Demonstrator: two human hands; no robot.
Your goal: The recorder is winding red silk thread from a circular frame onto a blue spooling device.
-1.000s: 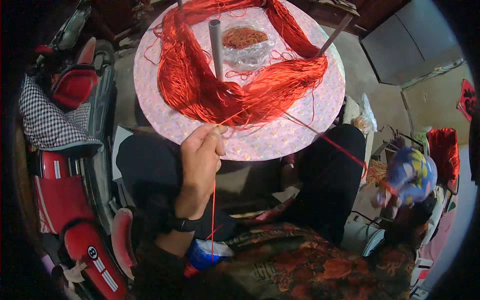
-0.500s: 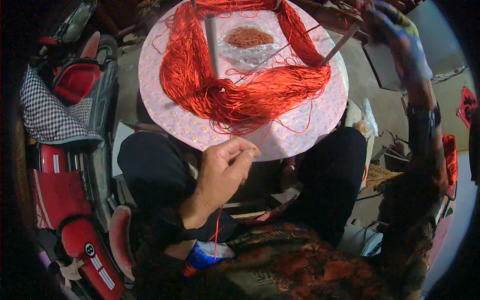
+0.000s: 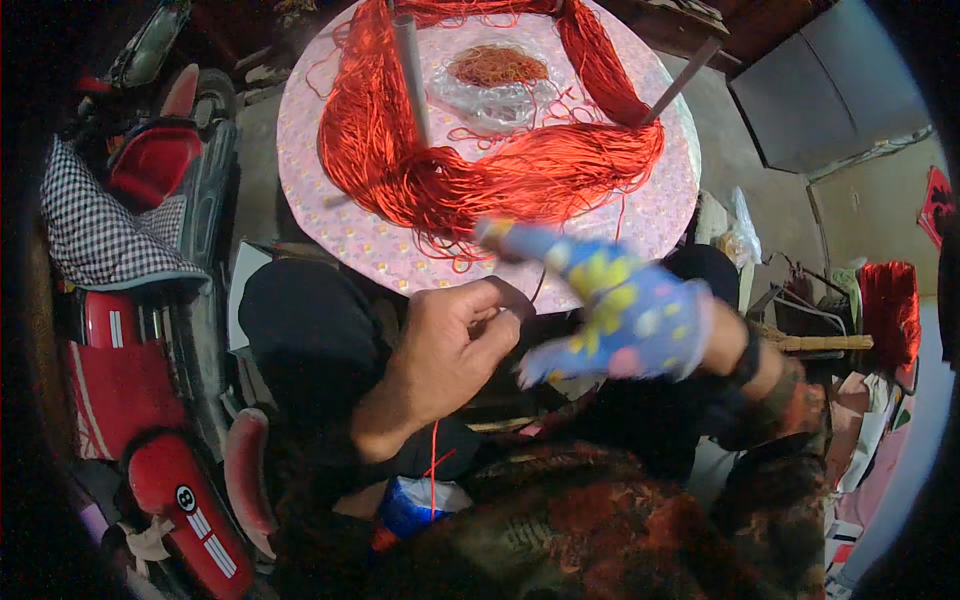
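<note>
My left hand [image 3: 435, 345] is bare and closed in a pinch in front of the round table's near edge. A thin red cord [image 3: 433, 475] hangs below its wrist, and the fingertips hide where the cord is gripped. My right hand [image 3: 630, 310] wears a blue glove with yellow flowers. Blurred by motion, it is close to the left fingers, with its thumb and forefinger spread wide. Beyond both hands, a large skein of red cord [image 3: 540, 185] is looped around grey upright posts [image 3: 411, 80] on the table. A blue and white packet [image 3: 420, 505] lies by my lap.
The round table [image 3: 320, 235] has a pink patterned cover. On it, a clear plastic bag [image 3: 490, 105] holds brownish strands. A red ride-on vehicle [image 3: 185, 510] stands at the left, with a checked cloth [image 3: 95, 220]. At the right are a broom [image 3: 820, 343] and red bundle [image 3: 890, 310].
My gloved right hand has swung down and inward from the upper right to beside my left hand. The left hand stays nearly in place, still pinched.
</note>
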